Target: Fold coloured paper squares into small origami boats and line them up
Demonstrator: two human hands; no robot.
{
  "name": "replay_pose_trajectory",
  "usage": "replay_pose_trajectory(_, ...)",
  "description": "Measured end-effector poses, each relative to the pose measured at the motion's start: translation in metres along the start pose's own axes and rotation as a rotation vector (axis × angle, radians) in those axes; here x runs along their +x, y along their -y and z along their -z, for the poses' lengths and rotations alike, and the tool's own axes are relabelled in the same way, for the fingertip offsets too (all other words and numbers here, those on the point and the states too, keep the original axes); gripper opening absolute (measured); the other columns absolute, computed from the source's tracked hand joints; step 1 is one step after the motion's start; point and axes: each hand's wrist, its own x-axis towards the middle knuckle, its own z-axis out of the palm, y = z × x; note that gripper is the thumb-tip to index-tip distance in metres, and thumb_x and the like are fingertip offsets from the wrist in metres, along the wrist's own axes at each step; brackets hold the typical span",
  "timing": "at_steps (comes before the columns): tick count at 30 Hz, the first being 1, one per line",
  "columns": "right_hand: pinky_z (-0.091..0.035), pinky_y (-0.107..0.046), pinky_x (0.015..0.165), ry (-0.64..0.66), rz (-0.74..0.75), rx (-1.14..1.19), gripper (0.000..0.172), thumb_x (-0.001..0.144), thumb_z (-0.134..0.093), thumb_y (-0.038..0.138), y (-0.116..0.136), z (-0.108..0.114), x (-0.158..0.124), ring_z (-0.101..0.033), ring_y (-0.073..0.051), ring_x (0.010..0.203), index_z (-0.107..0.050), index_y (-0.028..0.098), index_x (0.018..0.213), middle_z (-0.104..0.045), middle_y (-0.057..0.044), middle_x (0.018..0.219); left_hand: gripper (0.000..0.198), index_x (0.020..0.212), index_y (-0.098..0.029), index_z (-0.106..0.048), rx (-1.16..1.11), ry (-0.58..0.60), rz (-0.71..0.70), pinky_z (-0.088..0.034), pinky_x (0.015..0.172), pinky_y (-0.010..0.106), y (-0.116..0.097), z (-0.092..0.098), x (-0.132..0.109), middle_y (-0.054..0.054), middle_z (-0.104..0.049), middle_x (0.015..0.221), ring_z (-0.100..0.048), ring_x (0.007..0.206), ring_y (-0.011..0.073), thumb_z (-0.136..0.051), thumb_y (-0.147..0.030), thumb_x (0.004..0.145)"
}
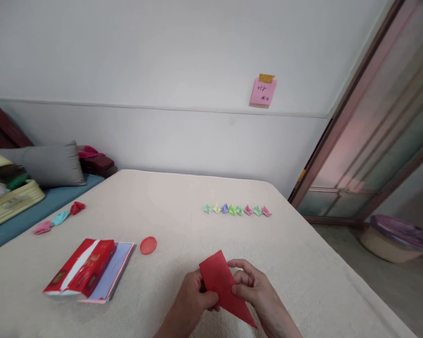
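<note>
A folded red paper [221, 281] shaped like a long triangle is held between both hands low over the cream tabletop [169, 206]. My left hand [192, 298] pinches its left edge with the thumb on top. My right hand [255, 288] grips its right side, fingers curled around the edge. Beyond the hands, a row of several small folded paper shapes [237, 210] in green, yellow, blue and pink lies on the table.
A red packet on a stack of coloured paper [90, 270] lies at left, with a round red lid [148, 245] beside it. Three folded pieces [59, 218] sit near the left edge. A pink note [263, 90] hangs on the wall. Cushions and a basket [10, 202] stand at left.
</note>
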Motion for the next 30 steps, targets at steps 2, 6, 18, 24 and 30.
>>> replay_pose_trajectory(2,-0.033,-0.022,0.051,0.002,0.001,0.002,0.041,0.057,-0.063,0.005,-0.003,0.000,0.002,-0.053,-0.012,0.049,-0.064,0.015,0.096,-0.064,0.005,0.054,0.027,0.083,-0.011,-0.070,-0.044,-0.015,-0.033,-0.034,0.051,0.024,0.000,-0.001,0.001,-0.002,-0.062,0.054,-0.048,0.047,0.0101,-0.058,-0.008,0.059)
replay_pose_trajectory(6,-0.025,-0.020,0.044,0.111,-0.045,0.102,0.048,0.050,-0.058,0.004,-0.011,-0.008,0.003,-0.043,-0.009,0.044,-0.063,0.013,0.097,-0.064,0.002,0.057,0.037,0.099,-0.011,-0.067,-0.141,-0.152,-0.092,-0.031,0.051,0.022,0.001,0.002,0.003,-0.008,-0.052,0.049,-0.042,0.047,0.0075,-0.063,-0.008,0.062)
replay_pose_trajectory(18,-0.037,-0.026,0.052,-0.125,0.059,-0.110,0.011,0.056,-0.063,0.012,-0.016,-0.027,-0.001,-0.054,-0.015,0.052,-0.062,0.016,0.066,-0.064,0.000,0.054,0.024,0.093,-0.013,-0.070,-0.436,-0.036,-0.040,-0.045,0.065,0.028,0.006,0.007,0.002,0.006,-0.073,0.073,-0.066,0.064,0.0173,-0.070,-0.012,0.069)
replay_pose_trajectory(24,-0.044,-0.026,0.067,0.111,0.066,-0.069,0.042,0.069,-0.063,0.009,0.015,0.002,-0.008,-0.060,-0.016,0.072,-0.068,0.024,0.108,-0.070,-0.001,0.083,0.026,0.090,-0.013,-0.073,-0.433,0.024,0.071,-0.041,0.064,0.025,-0.001,0.015,-0.004,0.005,-0.070,0.078,-0.061,0.067,0.0145,-0.066,-0.007,0.066)
replay_pose_trajectory(30,-0.040,-0.023,0.058,0.191,0.028,-0.176,0.020,0.072,-0.063,0.014,0.007,0.002,-0.011,-0.057,-0.012,0.060,-0.077,0.022,0.084,-0.070,0.000,0.071,0.033,0.089,-0.010,-0.072,-0.205,0.107,0.101,-0.027,0.051,0.020,0.007,0.015,-0.003,-0.004,-0.054,0.056,-0.043,0.050,0.0063,-0.062,-0.001,0.059)
